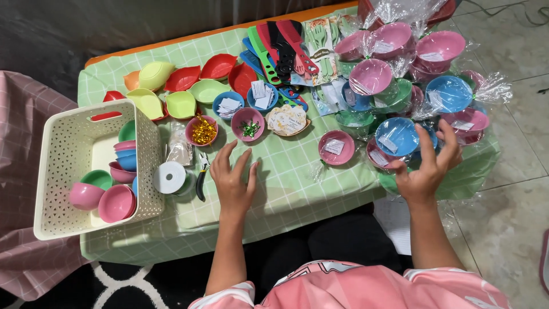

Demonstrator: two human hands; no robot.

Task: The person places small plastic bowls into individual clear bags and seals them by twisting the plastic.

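Observation:
My left hand [233,178] hovers palm down over the green checked tablecloth [286,171], fingers spread, holding nothing. It is nearest to black pliers [201,180] and a white ribbon spool [170,177]. My right hand [428,166] is raised at the table's right edge with fingers apart, empty, just in front of a cellophane-wrapped blue bowl [397,136] and a wrapped pink bowl [336,147]. Many more wrapped pink, blue and green bowls [400,68] are piled at the right.
A cream perforated basket [63,171] at the left holds several pink, blue and green bowls. Leaf-shaped dishes [189,86], coloured combs [277,48], packed cutlery [323,51] and small bowls with gold ties [202,130], tags [229,106] and a bow [248,127] lie behind.

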